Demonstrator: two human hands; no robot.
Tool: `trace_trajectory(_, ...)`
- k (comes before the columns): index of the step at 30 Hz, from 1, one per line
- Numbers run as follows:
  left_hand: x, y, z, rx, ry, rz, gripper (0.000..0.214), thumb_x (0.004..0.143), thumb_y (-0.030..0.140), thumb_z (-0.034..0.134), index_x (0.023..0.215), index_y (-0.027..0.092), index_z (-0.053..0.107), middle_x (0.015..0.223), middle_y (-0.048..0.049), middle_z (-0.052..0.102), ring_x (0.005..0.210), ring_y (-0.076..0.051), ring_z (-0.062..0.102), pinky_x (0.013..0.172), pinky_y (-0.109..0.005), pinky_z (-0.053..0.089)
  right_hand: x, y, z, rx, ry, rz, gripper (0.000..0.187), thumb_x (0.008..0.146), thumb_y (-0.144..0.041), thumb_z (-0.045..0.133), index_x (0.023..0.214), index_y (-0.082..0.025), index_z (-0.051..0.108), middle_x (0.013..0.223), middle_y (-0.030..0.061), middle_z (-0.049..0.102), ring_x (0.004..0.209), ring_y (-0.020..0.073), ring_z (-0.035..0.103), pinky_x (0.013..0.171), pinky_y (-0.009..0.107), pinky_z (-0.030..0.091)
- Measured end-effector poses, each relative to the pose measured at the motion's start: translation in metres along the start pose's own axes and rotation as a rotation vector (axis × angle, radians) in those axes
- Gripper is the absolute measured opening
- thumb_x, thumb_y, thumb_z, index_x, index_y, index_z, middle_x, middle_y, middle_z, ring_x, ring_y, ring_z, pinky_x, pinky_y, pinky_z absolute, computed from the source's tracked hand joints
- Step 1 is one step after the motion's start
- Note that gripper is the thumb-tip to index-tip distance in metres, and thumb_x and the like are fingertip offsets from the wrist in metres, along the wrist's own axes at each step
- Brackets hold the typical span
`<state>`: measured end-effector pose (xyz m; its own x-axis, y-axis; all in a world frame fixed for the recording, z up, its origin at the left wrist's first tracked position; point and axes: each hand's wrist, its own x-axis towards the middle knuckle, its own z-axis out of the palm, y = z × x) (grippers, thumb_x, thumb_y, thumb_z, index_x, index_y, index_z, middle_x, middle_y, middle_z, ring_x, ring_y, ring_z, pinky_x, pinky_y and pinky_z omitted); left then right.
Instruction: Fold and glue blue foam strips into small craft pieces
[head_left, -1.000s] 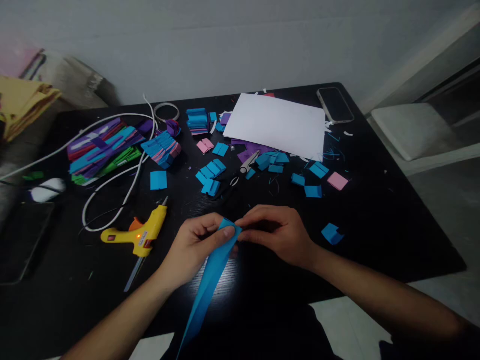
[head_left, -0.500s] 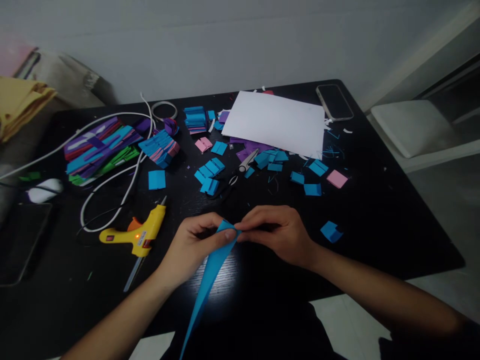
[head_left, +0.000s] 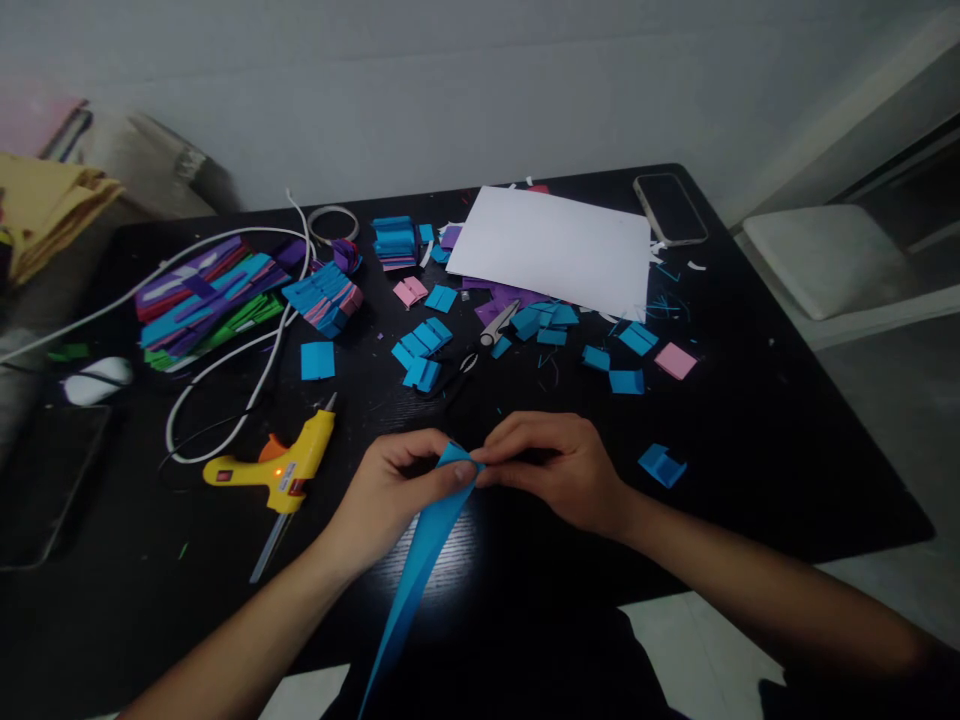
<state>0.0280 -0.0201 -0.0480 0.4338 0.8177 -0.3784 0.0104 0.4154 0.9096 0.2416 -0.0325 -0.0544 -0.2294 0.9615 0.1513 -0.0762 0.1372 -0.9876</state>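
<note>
Head view: blue paper strip (head_left: pixel 420 560) runs hands-to-viewer.

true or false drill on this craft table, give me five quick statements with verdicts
1. The left hand and the right hand both pinch the top end of the blue paper strip. True.
2. The glue gun lies right of both hands. False: the glue gun lies left of the left hand.
3. A phone lies near the far right corner of the table. True.
4. The right hand holds the scissors. False: the scissors lie on the table beyond the hands.
5. A white sheet lies flat left of the phone. True.
</note>
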Motion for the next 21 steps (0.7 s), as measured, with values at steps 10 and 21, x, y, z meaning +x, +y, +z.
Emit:
trace_trajectory(10,0.0008,0.0004,0.0013,0.002,0.011,0.002,0.020,0.083,0.037,0.084,0.080,0.018,0.080,0.070,0.0008,0.067,0.064,-0.009,0.053,0.060,-0.019,0.040,-0.0003,0.0015,-0.0001,0.013,0.009,-0.018,0.021,0.077,-0.012,0.090,0.092,-0.026,0.085,0.086,0.0006,0.080,0.078,0.0129,0.075,0.074,0.023,0.061)
trace_trajectory(21,0.0011,0.0054,0.0031,0.031,0.064,0.008,0.022,0.081,0.037,0.084,0.077,0.016,0.079,0.067,-0.0002,0.065,0.061,-0.010,0.053,0.057,-0.021,0.040,-0.0019,-0.0002,0.0016,0.080,0.014,0.190,0.023,0.074,-0.022,0.093,0.094,-0.024,0.082,0.086,0.0015,0.080,0.078,0.0151,0.075,0.073,0.026,0.062)
